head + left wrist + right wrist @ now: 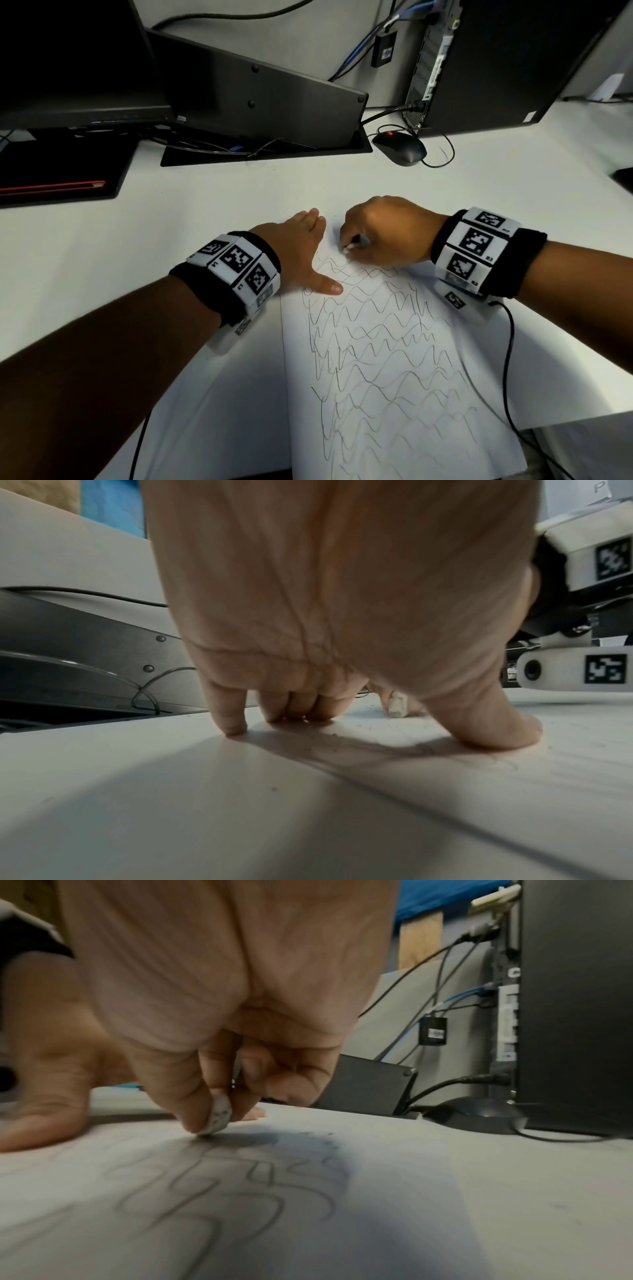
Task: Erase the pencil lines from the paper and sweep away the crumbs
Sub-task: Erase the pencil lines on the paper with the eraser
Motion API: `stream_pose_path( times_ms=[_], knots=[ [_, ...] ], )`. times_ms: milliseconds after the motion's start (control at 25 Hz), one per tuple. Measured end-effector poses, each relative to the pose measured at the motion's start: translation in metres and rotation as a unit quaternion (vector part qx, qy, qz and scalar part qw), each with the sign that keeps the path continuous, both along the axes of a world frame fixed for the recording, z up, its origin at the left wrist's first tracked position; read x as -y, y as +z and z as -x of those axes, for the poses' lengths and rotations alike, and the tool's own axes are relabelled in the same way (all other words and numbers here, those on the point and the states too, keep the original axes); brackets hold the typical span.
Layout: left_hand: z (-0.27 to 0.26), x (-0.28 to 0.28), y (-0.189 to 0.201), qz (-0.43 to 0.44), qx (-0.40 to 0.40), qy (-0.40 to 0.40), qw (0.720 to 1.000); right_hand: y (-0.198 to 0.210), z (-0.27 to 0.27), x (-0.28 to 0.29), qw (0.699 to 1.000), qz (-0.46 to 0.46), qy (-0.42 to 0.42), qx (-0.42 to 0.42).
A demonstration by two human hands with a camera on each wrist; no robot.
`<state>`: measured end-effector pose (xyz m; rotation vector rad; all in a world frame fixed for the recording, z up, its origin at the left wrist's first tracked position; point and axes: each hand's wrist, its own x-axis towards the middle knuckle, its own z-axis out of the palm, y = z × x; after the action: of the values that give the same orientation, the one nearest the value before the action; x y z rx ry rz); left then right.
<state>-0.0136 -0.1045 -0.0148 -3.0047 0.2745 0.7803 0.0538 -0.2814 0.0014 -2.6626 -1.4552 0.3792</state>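
A white sheet of paper [394, 377] covered in wavy pencil lines [376, 342] lies on the white desk [205, 212]. My right hand [380, 233] pinches a small white eraser [348, 247] between thumb and fingers, its tip pressed onto the paper's far end, as the right wrist view shows: eraser [217, 1118], pencil lines [212, 1185]. My left hand [301, 250] lies flat with straight fingers on the paper's far left corner, thumb [493, 723] on the sheet. The eraser [397, 704] shows beyond the left fingers. Fine dark crumbs [373, 725] lie near it.
A black mouse [400, 147] with its cable sits behind the paper. A black computer tower [496, 61] stands at the back right, a monitor base [257, 102] and a black pad [61, 174] at the back left. Wrist cables hang over the desk's near edge.
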Motion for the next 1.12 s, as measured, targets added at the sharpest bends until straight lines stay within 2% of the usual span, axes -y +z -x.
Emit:
stream_pose_path(
  times_ms=[240, 520, 760, 920, 1120],
  knots=[
    [0.006, -0.003, 0.001, 0.005, 0.000, 0.003, 1.000, -0.006, -0.022, 0.005, 0.990, -0.100, -0.096, -0.029],
    [0.006, 0.003, 0.014, -0.009, -0.003, -0.005, 1.000, -0.010, -0.017, 0.000, 0.990, -0.107, -0.086, -0.043],
    [-0.004, 0.018, 0.006, -0.010, 0.004, -0.021, 1.000, -0.007, -0.014, -0.003, 0.992, -0.067, -0.103, -0.003],
    [-0.005, 0.011, 0.001, 0.035, 0.011, -0.018, 0.999, -0.010, 0.011, -0.005, 0.997, -0.067, -0.029, -0.034],
    [-0.004, 0.013, -0.001, 0.008, 0.010, -0.019, 1.000, -0.008, -0.005, -0.004, 0.992, -0.070, -0.103, 0.001]
  ],
)
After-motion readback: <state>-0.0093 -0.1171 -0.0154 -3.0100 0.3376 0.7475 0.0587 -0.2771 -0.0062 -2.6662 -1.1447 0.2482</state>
